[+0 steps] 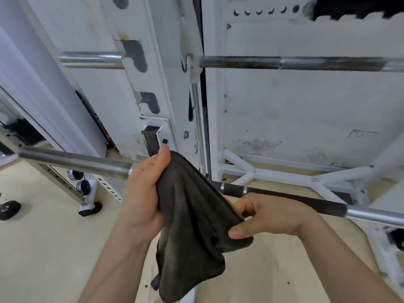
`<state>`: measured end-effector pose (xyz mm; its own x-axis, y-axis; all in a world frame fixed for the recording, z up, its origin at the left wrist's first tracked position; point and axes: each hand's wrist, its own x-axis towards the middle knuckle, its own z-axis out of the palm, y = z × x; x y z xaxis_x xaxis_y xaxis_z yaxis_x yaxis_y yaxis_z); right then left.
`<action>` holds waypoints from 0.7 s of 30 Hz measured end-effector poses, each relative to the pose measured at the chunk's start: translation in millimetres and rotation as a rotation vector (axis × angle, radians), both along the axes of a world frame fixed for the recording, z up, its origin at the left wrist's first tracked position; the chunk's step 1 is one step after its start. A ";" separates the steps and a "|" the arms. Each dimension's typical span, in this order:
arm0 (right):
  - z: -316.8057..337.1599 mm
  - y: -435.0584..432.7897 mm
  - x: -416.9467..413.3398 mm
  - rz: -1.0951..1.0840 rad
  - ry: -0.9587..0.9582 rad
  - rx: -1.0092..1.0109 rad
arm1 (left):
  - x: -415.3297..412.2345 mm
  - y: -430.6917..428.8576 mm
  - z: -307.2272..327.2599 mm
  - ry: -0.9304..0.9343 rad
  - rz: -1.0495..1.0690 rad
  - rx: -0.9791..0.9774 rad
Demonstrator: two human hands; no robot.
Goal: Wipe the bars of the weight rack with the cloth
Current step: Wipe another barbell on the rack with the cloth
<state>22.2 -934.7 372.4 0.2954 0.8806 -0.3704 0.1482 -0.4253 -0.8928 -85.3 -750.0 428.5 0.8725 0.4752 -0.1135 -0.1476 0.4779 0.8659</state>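
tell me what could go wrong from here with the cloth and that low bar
1. The cloth hangs bunched between the left hand and right hand, so only a fold may meet the lower bar, leaving streaks.
2. Its loose tail dangles below the hands and could snag on the white upright.
3. The upper bar might get skipped.

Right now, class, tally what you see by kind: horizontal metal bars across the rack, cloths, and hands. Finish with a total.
Horizontal metal bars: 2, the upper bar and the lower bar
Cloths: 1, the dark cloth
Hands: 2, the left hand and the right hand, both gripping the dark cloth
Total: 5
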 end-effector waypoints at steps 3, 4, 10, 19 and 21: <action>-21.4 -55.6 1.6 0.019 -0.142 -0.177 | 6.4 -39.8 9.2 -0.040 0.021 -0.115; -26.7 -74.5 0.8 -0.016 -0.141 -0.200 | 8.8 -51.9 10.0 -0.044 0.020 -0.120; -31.4 -189.2 -7.7 -0.348 0.135 -0.080 | 30.2 -114.7 -8.7 0.116 -0.061 0.073; 55.6 -216.6 21.3 -0.956 0.102 0.644 | 64.7 -133.1 -3.2 0.182 0.075 0.466; 81.7 -200.5 38.2 -0.916 0.055 0.751 | 77.4 -122.5 -6.5 0.227 0.160 0.693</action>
